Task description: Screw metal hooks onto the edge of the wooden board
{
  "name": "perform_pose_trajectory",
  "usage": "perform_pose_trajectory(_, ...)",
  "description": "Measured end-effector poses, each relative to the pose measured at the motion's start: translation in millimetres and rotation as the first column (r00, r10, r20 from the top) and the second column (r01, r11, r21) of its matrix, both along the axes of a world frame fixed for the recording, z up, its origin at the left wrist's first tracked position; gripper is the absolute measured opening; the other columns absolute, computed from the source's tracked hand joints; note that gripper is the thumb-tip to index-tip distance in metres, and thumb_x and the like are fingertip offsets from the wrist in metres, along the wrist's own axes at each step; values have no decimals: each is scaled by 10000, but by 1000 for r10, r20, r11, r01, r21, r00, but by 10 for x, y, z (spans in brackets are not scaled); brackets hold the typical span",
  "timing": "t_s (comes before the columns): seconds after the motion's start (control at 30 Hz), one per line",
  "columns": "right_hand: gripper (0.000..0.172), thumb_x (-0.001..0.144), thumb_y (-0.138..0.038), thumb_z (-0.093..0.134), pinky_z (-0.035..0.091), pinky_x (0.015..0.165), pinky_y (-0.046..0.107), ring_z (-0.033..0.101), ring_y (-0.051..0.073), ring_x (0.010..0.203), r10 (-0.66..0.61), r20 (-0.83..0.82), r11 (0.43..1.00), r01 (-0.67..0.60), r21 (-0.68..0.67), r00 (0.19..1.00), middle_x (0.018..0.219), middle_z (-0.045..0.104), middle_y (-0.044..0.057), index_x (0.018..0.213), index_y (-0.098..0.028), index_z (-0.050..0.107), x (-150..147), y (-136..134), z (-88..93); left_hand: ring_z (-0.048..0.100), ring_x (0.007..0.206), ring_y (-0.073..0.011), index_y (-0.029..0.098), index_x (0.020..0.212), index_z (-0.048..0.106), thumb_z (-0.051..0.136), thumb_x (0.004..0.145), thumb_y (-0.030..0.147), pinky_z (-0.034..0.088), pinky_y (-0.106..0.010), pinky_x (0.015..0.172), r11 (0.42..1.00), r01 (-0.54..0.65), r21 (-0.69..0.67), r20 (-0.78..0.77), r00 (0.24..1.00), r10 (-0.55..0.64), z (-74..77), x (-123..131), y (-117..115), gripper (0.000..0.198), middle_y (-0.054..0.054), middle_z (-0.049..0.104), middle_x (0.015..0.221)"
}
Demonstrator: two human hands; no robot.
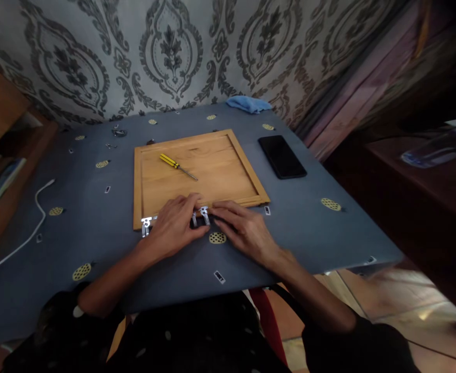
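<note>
A framed wooden panel (pixel 212 166), like a small cabinet door, lies flat on the cloth-covered table. A yellow and black screwdriver (pixel 173 163) rests on it. At the panel's near edge, my left hand (pixel 173 223) curls over a silver metal hinge (pixel 204 212), thumb and index finger on either side of it. My right hand (pixel 247 228) is just right of this hinge, fingers stretched out and fingertips at the panel's edge. Another silver hinge (pixel 146 225) sits at the panel's near left corner. My left fingers partly hide the metal parts between.
A black phone (pixel 282 156) lies right of the panel, and a blue cloth (pixel 249 103) at the table's back edge. Small metal pieces (pixel 119 133) lie at the back left. A white cable (pixel 37 223) runs along the left, near a wooden shelf (pixel 37 134) with books.
</note>
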State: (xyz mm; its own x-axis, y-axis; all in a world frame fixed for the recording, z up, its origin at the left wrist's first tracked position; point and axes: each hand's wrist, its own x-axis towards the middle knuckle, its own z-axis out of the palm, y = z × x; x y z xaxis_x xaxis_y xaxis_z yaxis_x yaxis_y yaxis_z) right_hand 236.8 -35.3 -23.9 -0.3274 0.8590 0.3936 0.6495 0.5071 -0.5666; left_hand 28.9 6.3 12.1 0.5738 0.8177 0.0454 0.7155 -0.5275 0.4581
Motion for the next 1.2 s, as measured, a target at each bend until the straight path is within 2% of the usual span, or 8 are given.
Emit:
perform_pose_trajectory(0.1, 367, 1004, -164, 485, 602, 1013, 369, 697, 222, 1221, 80, 82, 995, -84, 50, 993, 1366, 694, 135, 1321, -154, 671, 39, -3, -67, 657, 1062, -298, 211, 1171, 494, 767, 811, 283, 515, -471, 937, 1000, -7, -4, -13, 1000, 7, 7, 6, 1, 458, -73, 700, 1106)
perform_pose_trajectory(0.3, 447, 959, -67, 485, 617, 1013, 409, 693, 242, 1233, 166, 180, 986, -169, 1, 969, 1429, 648, 128, 1367, -161, 644, 64, 14, -95, 656, 1076, -290, 203, 1268, 463, 761, 827, 295, 517, -467, 946, 1000, -4, 0, -17, 1000, 4, 0, -6, -5, 540, -81, 701, 1150)
perform_pose_trajectory(0.57, 435, 954, -59, 483, 662, 895, 445, 745, 279, 1124, 159, 228, 987, -162, -8, 961, 1424, 649, 127, 1333, -165, 670, 62, 4, -90, 652, 1092, -316, 198, 1329, 437, 789, 830, 376, 523, -485, 928, 998, -6, 56, -42, 999, 9, -42, 1, -37, 637, -104, 691, 1161)
perform_pose_trajectory(0.8, 456, 953, -52, 481, 651, 891, 400, 743, 239, 1115, 158, 216, 987, -160, -9, 964, 1427, 656, 95, 1341, -211, 661, 75, 1, -111, 644, 1106, -313, 211, 1269, 462, 779, 808, 270, 517, -481, 940, 998, -59, 16, 8, 998, 59, -52, 25, -54, 562, -89, 691, 1144)
perform_pose_trajectory(0.93, 462, 956, -45, 458, 652, 885, 395, 743, 231, 1113, 160, 226, 986, -164, -1, 961, 1427, 656, 90, 1337, -214, 658, 78, -2, -107, 648, 1073, -313, 211, 1219, 484, 759, 809, 273, 520, -482, 919, 998, -63, 13, -2, 998, 63, -48, 32, -53, 498, -91, 691, 1126)
perform_pose_trajectory(1.1, 423, 963, -43, 444, 659, 896, 387, 742, 232, 1130, 153, 187, 985, -164, 45, 970, 1384, 685, 112, 1297, -161, 676, 84, -14, -93, 649, 1073, -315, 204, 1243, 472, 777, 804, 284, 523, -474, 913, 998, -59, 28, -12, 998, 59, -35, 38, -50, 541, -98, 693, 1154)
perform_pose_trajectory(1.2, 444, 965, -39, 436, 650, 936, 354, 723, 203, 1178, 142, 145, 988, -150, 44, 979, 1383, 689, 89, 1319, -183, 661, 99, -32, -81, 648, 1088, -308, 215, 1249, 467, 773, 813, 292, 520, -466, 922, 998, -57, 27, -4, 998, 57, -33, 34, -52, 538, -91, 692, 1165)
